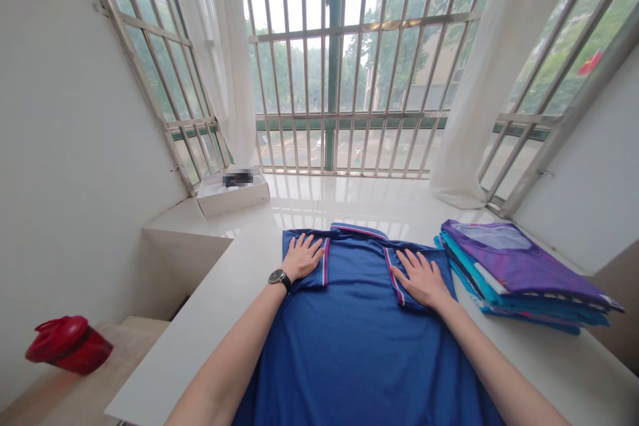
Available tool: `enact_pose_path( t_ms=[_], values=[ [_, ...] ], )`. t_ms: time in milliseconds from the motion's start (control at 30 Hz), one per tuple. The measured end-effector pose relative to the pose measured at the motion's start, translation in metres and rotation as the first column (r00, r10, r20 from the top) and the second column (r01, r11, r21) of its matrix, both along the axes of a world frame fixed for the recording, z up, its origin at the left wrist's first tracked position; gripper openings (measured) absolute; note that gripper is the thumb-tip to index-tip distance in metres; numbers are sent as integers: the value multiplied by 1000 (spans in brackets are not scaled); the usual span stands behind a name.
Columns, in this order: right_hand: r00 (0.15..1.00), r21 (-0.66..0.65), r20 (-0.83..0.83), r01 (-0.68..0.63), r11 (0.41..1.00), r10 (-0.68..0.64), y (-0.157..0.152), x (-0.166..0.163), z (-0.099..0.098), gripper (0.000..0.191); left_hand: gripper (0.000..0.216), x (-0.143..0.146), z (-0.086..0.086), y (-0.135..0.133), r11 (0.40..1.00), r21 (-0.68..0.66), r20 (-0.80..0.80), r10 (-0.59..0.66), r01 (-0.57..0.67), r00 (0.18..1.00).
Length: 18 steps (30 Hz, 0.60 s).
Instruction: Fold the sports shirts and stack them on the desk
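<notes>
One shirt [357, 353]: blue.
Left hand [301, 258]: spread flat on ten-o'clock sleeve [316, 277].
Right hand [421, 279]: spread flat on two-o'clock sleeve [413, 299].

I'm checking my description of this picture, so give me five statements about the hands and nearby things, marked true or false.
1. The left hand rests on the dark-blue fabric shirt. True.
2. The right hand grips the red lidded container. False: it rests on the shirt; the container stands at lower left.
3. A round, black-strapped wristwatch is on the left wrist. True.
4. The stack of folded purple and turquoise clothes lies left of the shirt. False: it lies right.
5. A shallow white box sits near the barred window. True.
</notes>
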State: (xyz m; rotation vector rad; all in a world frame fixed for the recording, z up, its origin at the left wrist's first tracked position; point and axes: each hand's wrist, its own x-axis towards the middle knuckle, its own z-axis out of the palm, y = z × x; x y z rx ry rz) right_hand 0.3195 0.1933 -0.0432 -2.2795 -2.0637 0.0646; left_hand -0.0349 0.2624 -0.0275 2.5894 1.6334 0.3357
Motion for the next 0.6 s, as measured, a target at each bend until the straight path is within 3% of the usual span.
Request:
enact_pose_path(
  t_ms=[167, 367, 600],
  values=[
    [1000, -14, 12, 9, 1000, -8, -1, -3, 3, 71, 35, 0, 3, -4, 990, 140, 99, -13, -1, 995],
    [1000, -17, 8, 11, 1000, -11, -2, -3, 5, 70, 34, -3, 5, -6, 994, 91, 74, -61, 54, 995],
    [1000, 5, -30, -4, 1000, 4, -2, -1, 1, 71, 49, -2, -4, -15, 999, 24, -9, -26, 26, 1000]
  ],
)
